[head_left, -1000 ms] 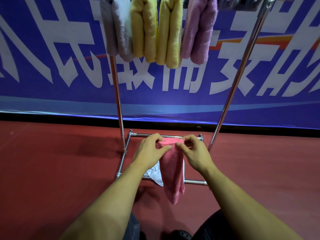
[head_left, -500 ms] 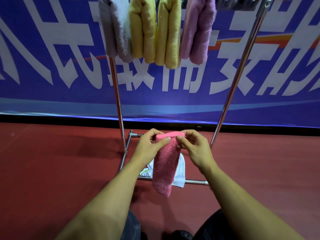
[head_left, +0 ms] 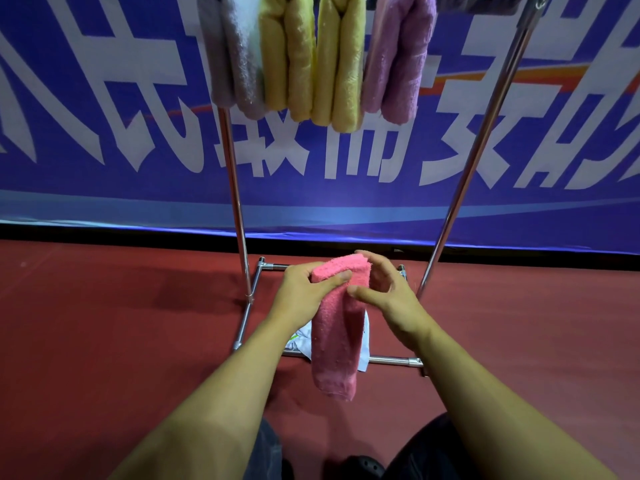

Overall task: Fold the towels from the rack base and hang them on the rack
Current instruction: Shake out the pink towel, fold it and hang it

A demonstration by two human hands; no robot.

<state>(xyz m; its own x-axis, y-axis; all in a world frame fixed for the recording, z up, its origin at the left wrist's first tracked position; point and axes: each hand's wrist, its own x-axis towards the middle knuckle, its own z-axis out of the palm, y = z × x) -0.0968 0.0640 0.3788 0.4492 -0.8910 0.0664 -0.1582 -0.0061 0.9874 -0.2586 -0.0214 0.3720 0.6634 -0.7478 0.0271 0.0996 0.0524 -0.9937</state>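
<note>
Pink terry-cloth towel point(head_left: 337, 327): nubbly looped pile, folded into a long narrow strip, top end doubled over in a soft roll, lower end hanging free below both hands.

Left hand point(head_left: 304, 292): grasps the towel's top fold from its left side, thumb pressed flat across the front of the pile, fingers curled behind.

Right hand point(head_left: 384, 289): cupped just to the right of the same fold, fingers bent over the upper edge, thumb tip touching the strip's right edge. Grip or mere contact: cannot tell.

Chrome tubular metal rack point(head_left: 237, 202): smooth, shiny; 2 slanted uprights rise beyond the hands, rectangular base frame of thin bars lies beneath them on the floor.

White thin cloth with a green mark point(head_left: 301, 341): 1, crumpled on the base frame, directly under the left wrist and behind the pink strip.

Hung towels above the hands, all fluffy and folded double, 4 counted: 1 grey-lilac plush towel point(head_left: 232, 57), 2 mustard-yellow plush towels point(head_left: 291, 57) point(head_left: 341, 60) touching side by side, 1 mauve plush towel point(head_left: 398, 57).

Dull red matte floor point(head_left: 104, 323) under everything; glossy blue banner with large white characters point(head_left: 104, 98) behind the rack
</note>
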